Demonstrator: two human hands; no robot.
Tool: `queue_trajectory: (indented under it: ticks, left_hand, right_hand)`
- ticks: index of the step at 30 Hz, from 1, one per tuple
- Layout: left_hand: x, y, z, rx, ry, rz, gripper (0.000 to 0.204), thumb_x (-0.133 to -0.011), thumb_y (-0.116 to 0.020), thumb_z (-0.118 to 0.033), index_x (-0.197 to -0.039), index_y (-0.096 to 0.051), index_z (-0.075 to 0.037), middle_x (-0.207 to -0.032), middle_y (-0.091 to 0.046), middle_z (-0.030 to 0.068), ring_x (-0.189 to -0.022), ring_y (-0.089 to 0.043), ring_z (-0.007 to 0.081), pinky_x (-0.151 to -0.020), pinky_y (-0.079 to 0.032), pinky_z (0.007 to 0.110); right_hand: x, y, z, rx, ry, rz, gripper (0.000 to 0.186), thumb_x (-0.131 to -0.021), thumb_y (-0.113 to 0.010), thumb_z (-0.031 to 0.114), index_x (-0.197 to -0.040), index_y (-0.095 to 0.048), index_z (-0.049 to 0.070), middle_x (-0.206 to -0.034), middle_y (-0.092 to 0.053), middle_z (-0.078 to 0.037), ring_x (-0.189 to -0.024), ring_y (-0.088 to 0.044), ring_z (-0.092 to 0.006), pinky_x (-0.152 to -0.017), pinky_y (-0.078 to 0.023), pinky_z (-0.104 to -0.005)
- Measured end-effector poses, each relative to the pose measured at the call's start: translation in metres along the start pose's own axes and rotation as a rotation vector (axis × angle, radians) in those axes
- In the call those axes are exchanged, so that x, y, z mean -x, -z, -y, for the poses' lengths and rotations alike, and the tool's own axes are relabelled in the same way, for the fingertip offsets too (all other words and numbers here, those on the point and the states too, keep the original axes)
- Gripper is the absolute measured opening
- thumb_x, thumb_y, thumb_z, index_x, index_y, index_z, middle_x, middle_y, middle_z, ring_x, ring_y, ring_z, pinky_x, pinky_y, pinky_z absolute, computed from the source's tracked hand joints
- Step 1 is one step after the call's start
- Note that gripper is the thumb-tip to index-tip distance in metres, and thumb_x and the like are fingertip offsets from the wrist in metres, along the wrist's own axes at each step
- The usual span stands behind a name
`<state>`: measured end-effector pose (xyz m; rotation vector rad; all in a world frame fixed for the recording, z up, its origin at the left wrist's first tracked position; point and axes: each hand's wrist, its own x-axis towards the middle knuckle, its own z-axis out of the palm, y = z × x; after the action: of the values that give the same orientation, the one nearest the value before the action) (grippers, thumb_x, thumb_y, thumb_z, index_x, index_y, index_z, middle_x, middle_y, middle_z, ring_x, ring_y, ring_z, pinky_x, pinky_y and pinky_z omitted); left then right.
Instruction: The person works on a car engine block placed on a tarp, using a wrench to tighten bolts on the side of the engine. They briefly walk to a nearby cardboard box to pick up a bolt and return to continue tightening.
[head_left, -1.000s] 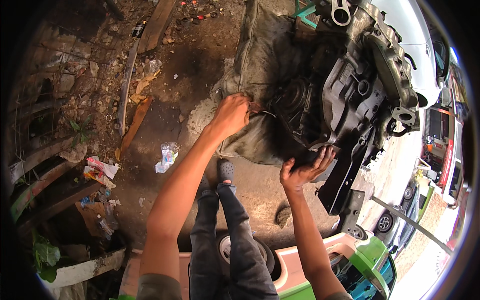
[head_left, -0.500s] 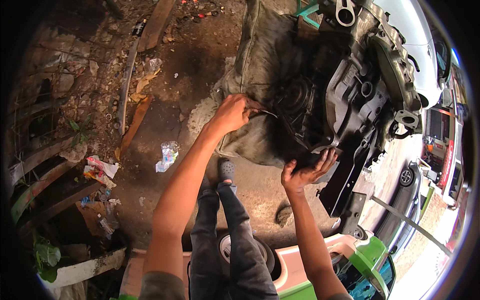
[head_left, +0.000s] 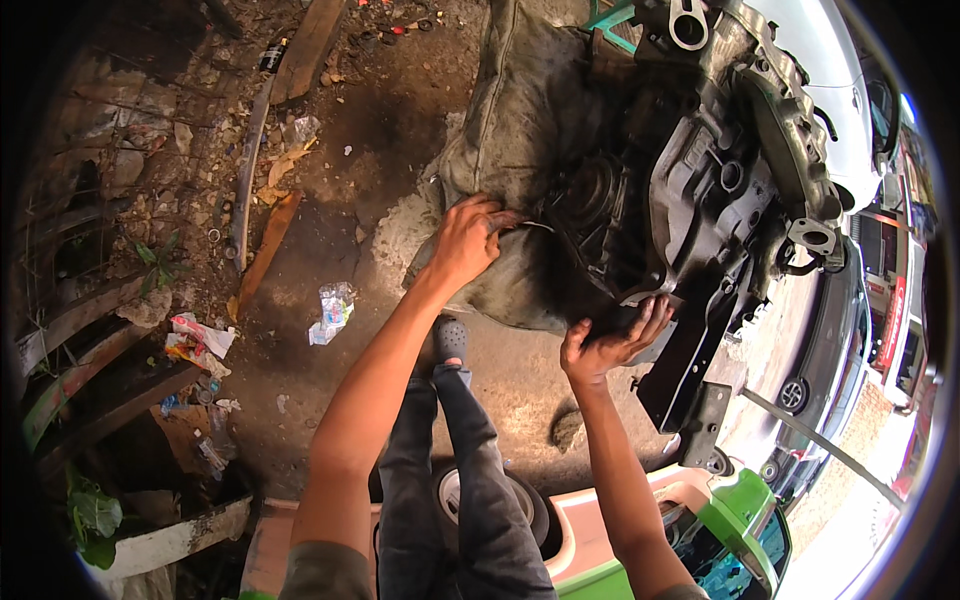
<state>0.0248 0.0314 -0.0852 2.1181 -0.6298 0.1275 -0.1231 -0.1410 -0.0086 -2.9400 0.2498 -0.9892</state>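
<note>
A dark, greasy engine with bare metal castings lies tilted on a stained grey-green padded cloth. My left hand is closed over the cloth at the engine's left side, thumb and forefinger pinched together. A thin pale line runs from near those fingertips toward a round dark pulley; whether it is held, I cannot make out. Against the lower metal rim of the engine rest the fingertips of my right hand. Its thumb stands apart, and the palm is smudged with grease.
A black bracket plate juts from the engine's lower end. Behind my legs is a green and pink vehicle body. Wooden planks, plastic litter and rubble lie left. A dark car is on the road at right.
The dark car at right has moved down the picture, with more of it now showing. My left hand has shifted very slightly; my right hand stays at the engine rim.
</note>
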Motion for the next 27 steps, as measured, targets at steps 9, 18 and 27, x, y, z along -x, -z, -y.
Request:
queue_trajectory:
  ticks: [9,18,27]
  left_hand:
    - [-0.010,0.044,-0.049,-0.023,0.308,0.335,0.017,-0.075,-0.066,-0.006,-0.091,-0.074,-0.005,-0.081,-0.069,0.0192,-0.077,-0.069,0.0318,-0.070,-0.056,0.041]
    - [-0.014,0.040,-0.153,0.054,0.411,0.393,0.013,-0.074,-0.069,-0.007,-0.074,-0.068,0.006,-0.073,-0.065,0.0272,-0.069,-0.068,0.0405,-0.062,-0.055,0.044]
    - [0.028,0.036,-0.113,0.034,0.432,0.364,0.031,-0.078,-0.062,0.002,-0.108,-0.060,0.010,-0.084,-0.067,0.0254,-0.077,-0.068,0.0361,-0.072,-0.057,0.044]
  right_hand:
    - [-0.001,0.000,0.000,0.004,0.027,-0.005,0.074,-0.089,-0.049,0.038,-0.146,-0.027,-0.003,-0.147,-0.032,-0.027,-0.138,-0.026,-0.0482,-0.114,-0.020,-0.0588]
    - [0.000,-0.002,-0.001,0.010,-0.005,-0.023,0.073,-0.087,-0.050,0.038,-0.146,-0.030,-0.001,-0.147,-0.035,-0.026,-0.139,-0.026,-0.0467,-0.113,-0.023,-0.0579]
    - [-0.001,-0.001,0.001,0.000,0.007,-0.010,0.074,-0.087,-0.050,0.039,-0.145,-0.030,-0.002,-0.148,-0.033,-0.026,-0.139,-0.025,-0.0472,-0.113,-0.022,-0.0579]
